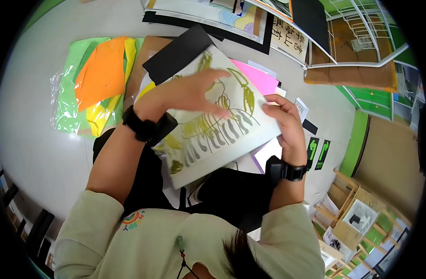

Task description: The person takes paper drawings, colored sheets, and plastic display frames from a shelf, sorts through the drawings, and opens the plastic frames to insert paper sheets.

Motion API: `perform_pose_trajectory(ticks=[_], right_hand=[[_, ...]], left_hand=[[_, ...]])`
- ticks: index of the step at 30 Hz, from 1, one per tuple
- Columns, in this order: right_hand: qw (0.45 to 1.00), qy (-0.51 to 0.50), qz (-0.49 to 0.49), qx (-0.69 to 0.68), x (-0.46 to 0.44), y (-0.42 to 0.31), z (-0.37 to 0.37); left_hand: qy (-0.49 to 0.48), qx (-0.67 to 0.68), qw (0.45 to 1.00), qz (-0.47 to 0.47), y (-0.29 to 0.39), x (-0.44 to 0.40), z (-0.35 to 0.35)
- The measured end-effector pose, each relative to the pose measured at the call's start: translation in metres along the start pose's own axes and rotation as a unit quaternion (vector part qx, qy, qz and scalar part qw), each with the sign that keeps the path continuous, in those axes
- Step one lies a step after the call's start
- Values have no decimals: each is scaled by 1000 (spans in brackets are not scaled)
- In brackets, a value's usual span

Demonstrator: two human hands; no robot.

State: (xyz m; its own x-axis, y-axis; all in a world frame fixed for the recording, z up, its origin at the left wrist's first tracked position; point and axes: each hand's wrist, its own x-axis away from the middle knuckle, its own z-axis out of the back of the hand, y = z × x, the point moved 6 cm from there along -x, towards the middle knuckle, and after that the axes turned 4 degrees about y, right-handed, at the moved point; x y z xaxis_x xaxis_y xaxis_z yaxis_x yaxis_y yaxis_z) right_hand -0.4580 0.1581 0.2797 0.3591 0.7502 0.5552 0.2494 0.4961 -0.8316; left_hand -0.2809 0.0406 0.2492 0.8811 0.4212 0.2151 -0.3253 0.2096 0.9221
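A white sheet with an olive-green and grey brush drawing (222,132) lies tilted above my lap, apparently on top of a stack of paper. My right hand (287,123) grips its right edge, thumb on top and fingers around the side. Over the drawing's upper middle is my left hand (189,93), slightly blurred, its thumb and fingers spread apart. Whether it touches the paper I cannot tell. Black card (178,53) sticks out behind the drawing, and pink paper (257,76) shows beyond its upper right side.
On the floor at left lie an orange sheet (101,72), yellow material (97,118) and a green sheet (66,104) with clear plastic. A white wire rack (366,65) stands at upper right, near framed artwork (213,18). Wooden stools (347,186) are at lower right.
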Motion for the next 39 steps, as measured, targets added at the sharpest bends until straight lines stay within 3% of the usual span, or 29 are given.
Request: perform_pose_trajectory(ticks=[2, 6, 9, 10, 13, 14, 17, 18, 21, 23, 25, 26, 29, 30, 34, 37, 39], right_hand=[[996, 13, 13, -83, 8, -5, 4], [989, 20, 13, -146, 6, 3, 15], [981, 21, 12, -194, 2, 0, 22], [975, 20, 15, -219, 2, -1, 23], [918, -80, -47, -386, 7, -12, 22], [885, -134, -57, -443, -2, -1, 37], [855, -112, -100, -497, -1, 3, 34], [864, -75, -112, -486, -4, 8, 36], [930, -92, -54, -351, -9, 5, 49], [986, 49, 75, -139, -12, 1, 69], [944, 219, 235, 76, -14, -5, 77], [916, 222, 306, 136, -10, -12, 68], [931, 113, 336, 86, -6, -21, 46], [934, 140, 324, 58, -3, -22, 43], [880, 178, 423, 122, 16, -30, 22], [784, 179, 508, 307, 22, -35, 7], [785, 200, 501, 306, 24, -35, 9]], left_hand=[[-70, 5, 992, -109, 13, 9, -17], [-137, 2, 978, -158, 32, 26, -4], [-223, 48, 969, -100, 28, 43, 12], [-227, 23, 965, -127, 33, 48, 18], [-148, -10, 974, -169, 35, 53, 31], [-29, 2, 985, -170, 37, 51, 38], [176, 0, 984, -2, 17, 38, 59], [207, 22, 978, -28, 22, 37, 61], [274, 79, 956, -68, 32, 37, 63], [285, 107, 952, -41, 32, 38, 60], [295, 57, 953, -51, 29, 36, 62], [300, 33, 952, -55, 27, 34, 64], [304, 55, 950, -52, 19, 32, 67], [305, 66, 949, -48, 16, 32, 67], [306, 49, 950, -31, 16, 31, 63], [314, 26, 949, -17, 15, 32, 62], [318, 35, 947, -16, 15, 31, 61]])
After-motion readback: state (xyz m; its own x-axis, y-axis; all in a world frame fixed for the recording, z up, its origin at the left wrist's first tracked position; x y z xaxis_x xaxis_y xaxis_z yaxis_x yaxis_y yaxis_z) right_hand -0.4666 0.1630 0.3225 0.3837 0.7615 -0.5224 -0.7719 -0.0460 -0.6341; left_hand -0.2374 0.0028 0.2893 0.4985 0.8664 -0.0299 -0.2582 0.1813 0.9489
